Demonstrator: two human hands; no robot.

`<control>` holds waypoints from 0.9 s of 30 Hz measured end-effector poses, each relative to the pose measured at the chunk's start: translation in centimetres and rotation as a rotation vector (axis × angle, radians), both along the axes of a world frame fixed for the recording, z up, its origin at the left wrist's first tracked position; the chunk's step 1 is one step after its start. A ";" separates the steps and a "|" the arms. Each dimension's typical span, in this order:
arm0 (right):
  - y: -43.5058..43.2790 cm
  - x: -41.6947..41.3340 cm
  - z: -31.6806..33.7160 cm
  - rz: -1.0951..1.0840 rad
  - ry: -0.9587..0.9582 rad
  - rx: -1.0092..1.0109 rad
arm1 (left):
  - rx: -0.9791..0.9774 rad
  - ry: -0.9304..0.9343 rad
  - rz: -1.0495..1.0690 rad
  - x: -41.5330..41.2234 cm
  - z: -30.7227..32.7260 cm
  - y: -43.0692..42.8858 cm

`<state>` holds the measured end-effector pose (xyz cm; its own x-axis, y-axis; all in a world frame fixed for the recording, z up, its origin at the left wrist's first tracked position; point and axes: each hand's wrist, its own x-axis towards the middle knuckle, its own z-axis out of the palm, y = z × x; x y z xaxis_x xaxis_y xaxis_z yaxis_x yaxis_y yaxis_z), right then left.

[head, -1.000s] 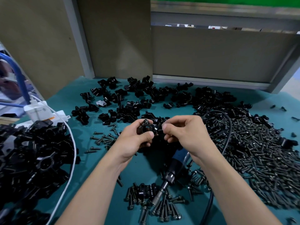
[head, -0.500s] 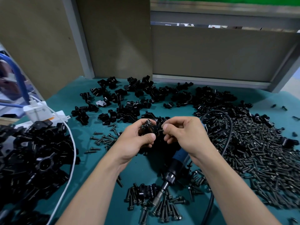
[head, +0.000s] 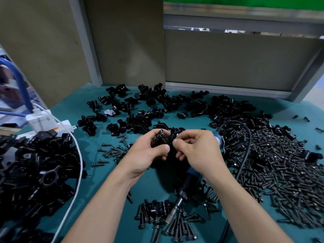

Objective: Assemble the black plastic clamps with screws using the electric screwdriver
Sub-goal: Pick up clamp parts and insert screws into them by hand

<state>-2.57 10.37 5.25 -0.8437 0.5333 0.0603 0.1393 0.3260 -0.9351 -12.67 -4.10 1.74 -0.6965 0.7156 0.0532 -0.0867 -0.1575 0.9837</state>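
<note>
Grip unchanged: left hand (head: 149, 155) still clutches the black clamp (head: 162, 139), right hand (head: 198, 149) still pinches its side.

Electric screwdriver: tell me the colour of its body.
The electric screwdriver has a blue body; the head view, the only one, shows it below the right wrist.

Left hand (head: 149, 152), right hand (head: 197, 149): curled, close together

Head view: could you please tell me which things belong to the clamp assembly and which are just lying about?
For the job: clamp, gripped by left hand and right hand; electric screwdriver; screw pile; loose clamp halves.
Lying about: white charger; white cable; blue hose.
</note>
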 end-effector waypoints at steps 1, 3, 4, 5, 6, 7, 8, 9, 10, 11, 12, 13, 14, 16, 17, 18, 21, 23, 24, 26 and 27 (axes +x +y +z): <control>0.2 0.0 0.0 -0.011 0.029 -0.035 | -0.001 -0.003 0.005 0.0 -0.1 -0.1; 0.6 -0.1 0.0 -0.017 0.079 -0.095 | -0.008 -0.005 0.011 -0.1 -0.2 -0.1; 0.7 -0.1 0.0 -0.011 0.093 -0.112 | -0.014 -0.005 0.008 -0.1 -0.3 -0.2; 0.8 -0.1 0.0 -0.003 0.099 -0.118 | -0.018 -0.004 0.003 -0.1 -0.3 -0.1; 0.8 -0.2 0.0 0.005 0.099 -0.118 | -0.021 -0.002 -0.004 -0.1 -0.4 -0.1; 0.7 -0.2 0.0 0.012 0.094 -0.118 | -0.024 -0.001 -0.009 0.0 -0.4 -0.1; 0.7 -0.2 0.0 0.018 0.087 -0.116 | -0.025 -0.001 -0.014 0.0 -0.3 -0.1; 0.6 -0.2 0.0 0.025 0.079 -0.116 | -0.023 -0.001 -0.019 0.1 -0.3 -0.1; 0.5 -0.2 0.0 0.030 0.076 -0.115 | -0.020 0.003 -0.023 0.1 -0.2 -0.1; 0.5 -0.2 0.0 0.031 0.076 -0.113 | -0.019 0.009 -0.025 0.1 -0.2 -0.1; 0.4 -0.1 0.0 0.025 0.082 -0.111 | -0.020 0.013 -0.023 0.1 -0.2 -0.1; 0.4 -0.1 0.0 0.016 0.091 -0.112 | -0.021 0.014 -0.017 0.1 -0.2 -0.1; 0.4 -0.1 0.1 0.007 0.099 -0.113 | -0.021 0.013 -0.011 0.1 -0.2 -0.1; 0.3 0.0 0.2 0.003 0.103 -0.118 | -0.023 0.005 -0.006 0.1 -0.3 -0.1; 0.3 0.0 0.2 -0.001 0.104 -0.120 | -0.024 0.001 -0.007 0.1 -0.3 -0.1; 0.3 0.0 0.2 -0.010 0.106 -0.123 | -0.024 -0.002 -0.008 0.1 -0.4 -0.1; 0.5 0.0 0.2 -0.030 0.111 -0.121 | -0.025 0.000 -0.013 0.1 -0.3 -0.1; 0.5 0.0 0.1 -0.023 0.096 -0.094 | -0.032 0.004 -0.022 0.1 -0.2 -0.1; 0.5 0.1 0.0 -0.016 0.085 -0.083 | -0.044 0.009 -0.028 0.2 -0.2 -0.1; 0.3 0.1 0.1 0.010 0.053 -0.054 | -0.059 0.021 -0.034 0.3 -0.1 0.0; 0.3 0.1 0.2 0.023 0.032 -0.036 | -0.060 0.021 -0.031 0.4 -0.1 0.0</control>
<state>-2.48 10.62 5.42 -0.8538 0.5162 0.0679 0.1025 0.2944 -0.9502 -12.25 -4.10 1.68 -0.6732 0.7391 0.0241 -0.0696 -0.0958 0.9930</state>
